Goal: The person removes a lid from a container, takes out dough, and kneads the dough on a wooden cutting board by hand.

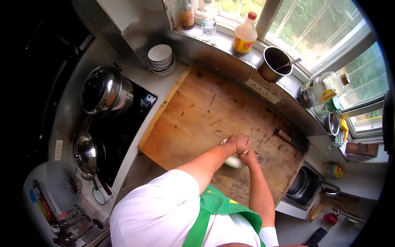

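Note:
On the large wooden board (181, 119), a pale, smooth lump that looks like dough (233, 162) lies under both hands. My left hand (239, 143) is curled and presses down on its far side. My right hand (248, 158) is closed against the right side of the dough, close beside the left hand. The arms and hands cover part of the lump, and the fingertips are hidden.
At left, a lidded steamer pot (107, 92) and a lidded pan (85, 154) stand on the stove. Stacked bowls (160, 55) sit behind the board. Bottles (243, 37) and a metal pot (271, 68) line the windowsill. A sink (308, 187) is at right.

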Available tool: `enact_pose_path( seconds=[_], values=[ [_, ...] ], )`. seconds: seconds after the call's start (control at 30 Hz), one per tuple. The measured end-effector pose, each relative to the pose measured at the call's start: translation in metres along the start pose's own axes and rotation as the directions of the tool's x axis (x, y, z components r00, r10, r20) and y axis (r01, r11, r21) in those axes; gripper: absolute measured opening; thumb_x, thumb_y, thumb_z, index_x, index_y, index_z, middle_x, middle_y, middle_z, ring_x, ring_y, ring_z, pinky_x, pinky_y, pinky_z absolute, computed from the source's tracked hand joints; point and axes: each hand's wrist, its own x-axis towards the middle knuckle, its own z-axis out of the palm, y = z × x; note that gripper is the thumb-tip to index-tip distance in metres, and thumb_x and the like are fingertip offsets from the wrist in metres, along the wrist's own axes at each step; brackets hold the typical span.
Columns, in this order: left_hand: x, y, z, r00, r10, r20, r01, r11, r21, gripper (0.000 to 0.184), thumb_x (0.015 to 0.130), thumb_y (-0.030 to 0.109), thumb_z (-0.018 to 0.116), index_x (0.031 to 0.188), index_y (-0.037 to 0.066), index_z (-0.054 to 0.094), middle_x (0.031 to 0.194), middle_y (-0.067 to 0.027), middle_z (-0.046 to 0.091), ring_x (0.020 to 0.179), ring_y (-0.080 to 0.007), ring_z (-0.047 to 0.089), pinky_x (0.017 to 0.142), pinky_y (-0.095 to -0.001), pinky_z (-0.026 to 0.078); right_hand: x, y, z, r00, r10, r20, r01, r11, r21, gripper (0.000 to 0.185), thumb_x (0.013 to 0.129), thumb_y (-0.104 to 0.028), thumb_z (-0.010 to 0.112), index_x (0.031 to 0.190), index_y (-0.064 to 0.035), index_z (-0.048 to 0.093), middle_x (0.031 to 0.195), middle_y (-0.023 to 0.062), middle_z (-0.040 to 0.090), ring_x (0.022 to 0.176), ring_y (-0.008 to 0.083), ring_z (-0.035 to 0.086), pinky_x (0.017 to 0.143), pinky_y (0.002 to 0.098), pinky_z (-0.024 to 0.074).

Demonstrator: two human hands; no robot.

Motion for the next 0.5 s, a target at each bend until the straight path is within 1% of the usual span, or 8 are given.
enact_pose_path(
  seconds=[0.1, 0.17, 0.27, 0.3, 0.33, 0.37, 0.43, 0.5],
  values=[
    [-0.021, -0.018, -0.005, 0.984, -0.169, -0.056, 0.157, 0.972, -0.177, 0.047, 0.1, 0.048, 0.045, 0.11, 0.012, 0.074, 0.112, -0.0156, 0.074, 0.106, -0.0376, 0.068, 0.094, -0.0487, 0.052, -0.005, -0.037, 0.0, 0.996, -0.081, 0.036, 0.085, 0.985, -0.151, 0.075, 0.074, -0.029, 0.089, 0.139, -0.009, 0.056, 0.117, 0.0215, 0.072, 0.11, 0.0407, 0.068, 0.093, 0.0468, 0.0545],
    [-0.046, -0.043, -0.031, 0.876, -0.48, 0.041, 0.448, 0.781, -0.436, 0.058, 0.103, 0.058, 0.041, 0.11, 0.011, 0.075, 0.108, -0.0166, 0.075, 0.104, -0.0378, 0.069, 0.093, -0.0472, 0.051, -0.013, -0.087, 0.008, 0.952, -0.269, 0.145, 0.306, 0.85, -0.428, 0.081, 0.074, -0.029, 0.089, 0.144, -0.0116, 0.052, 0.118, 0.0235, 0.069, 0.104, 0.0426, 0.068, 0.091, 0.0486, 0.0553],
    [-0.086, -0.054, -0.049, 0.766, -0.639, -0.065, 0.533, 0.689, -0.491, 0.065, 0.106, 0.061, 0.034, 0.106, 0.01, 0.074, 0.105, -0.018, 0.075, 0.102, -0.0376, 0.07, 0.092, -0.0464, 0.051, -0.017, -0.106, 0.053, 0.845, -0.469, 0.258, 0.524, 0.627, -0.576, 0.091, 0.073, -0.027, 0.089, 0.148, -0.0015, 0.044, 0.129, 0.0252, 0.062, 0.112, 0.0409, 0.063, 0.097, 0.0499, 0.0523],
    [-0.099, -0.058, -0.051, 0.756, -0.65, -0.076, 0.532, 0.678, -0.507, 0.065, 0.106, 0.061, 0.034, 0.106, 0.01, 0.074, 0.105, -0.018, 0.075, 0.102, -0.0376, 0.07, 0.092, -0.0464, 0.051, -0.012, -0.107, 0.064, 0.751, -0.594, 0.288, 0.605, 0.446, -0.659, 0.093, 0.072, -0.027, 0.089, 0.147, 0.0035, 0.043, 0.133, 0.0252, 0.06, 0.118, 0.0399, 0.061, 0.101, 0.0501, 0.0505],
    [-0.118, -0.061, -0.045, 0.817, -0.562, -0.129, 0.417, 0.73, -0.541, 0.064, 0.106, 0.058, 0.035, 0.106, 0.008, 0.074, 0.107, -0.0201, 0.074, 0.104, -0.0406, 0.068, 0.094, -0.0491, 0.051, -0.027, -0.123, 0.055, 0.758, -0.564, 0.328, 0.639, 0.543, -0.545, 0.094, 0.072, -0.027, 0.088, 0.144, 0.011, 0.041, 0.137, 0.0242, 0.058, 0.13, 0.0398, 0.053, 0.108, 0.0509, 0.0458],
    [-0.133, -0.06, -0.037, 0.864, -0.469, -0.183, 0.298, 0.77, -0.564, 0.062, 0.106, 0.055, 0.035, 0.106, 0.006, 0.073, 0.109, -0.0221, 0.073, 0.107, -0.0435, 0.066, 0.095, -0.0518, 0.05, -0.041, -0.131, 0.044, 0.75, -0.566, 0.343, 0.65, 0.532, -0.543, 0.094, 0.072, -0.027, 0.088, 0.144, 0.011, 0.041, 0.137, 0.0242, 0.058, 0.13, 0.0398, 0.053, 0.108, 0.0509, 0.0458],
    [-0.158, -0.038, -0.03, 0.861, -0.335, -0.382, 0.12, 0.865, -0.488, 0.048, 0.106, 0.045, 0.044, 0.097, 0.006, 0.072, 0.097, -0.021, 0.072, 0.097, -0.0427, 0.066, 0.09, -0.0519, 0.051, -0.064, -0.129, 0.026, 0.831, -0.521, 0.196, 0.556, 0.794, -0.246, 0.091, 0.068, -0.024, 0.089, 0.144, 0.0046, 0.048, 0.139, 0.0244, 0.057, 0.129, 0.043, 0.053, 0.108, 0.0491, 0.0459],
    [-0.166, -0.037, -0.002, 0.835, -0.201, -0.513, 0.022, 0.942, -0.334, 0.031, 0.099, 0.035, 0.054, 0.094, 0.009, 0.07, 0.094, -0.0155, 0.069, 0.092, -0.0386, 0.065, 0.086, -0.0493, 0.051, -0.091, -0.109, 0.027, 0.771, -0.617, 0.156, 0.613, 0.654, -0.444, 0.089, 0.068, -0.021, 0.088, 0.144, 0.0017, 0.048, 0.14, 0.0236, 0.057, 0.128, 0.0444, 0.055, 0.106, 0.0494, 0.0473]
  ],
)
